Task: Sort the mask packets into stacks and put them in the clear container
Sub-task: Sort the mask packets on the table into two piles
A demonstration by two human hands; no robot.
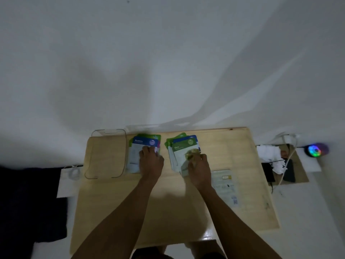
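Two fanned piles of mask packets lie at the far side of a light wooden table (168,202). The left pile (137,154) has a blue-topped packet uppermost, with green and pink edges showing beneath. My left hand (150,162) rests flat on its right part, fingers pressing the packets. The right pile (180,148) shows a green-topped packet uppermost over blue and green ones. My right hand (198,170) grips that pile at its near right corner. The clear container (106,154) stands just left of the left pile with nothing visible inside.
A single pale packet (226,186) lies face down on the table's right side. Off the table to the right are crumpled white paper (270,156), a dark phone (288,172), a white cable and a glowing multicoloured device (315,150). Dark cloth (31,202) lies at the left.
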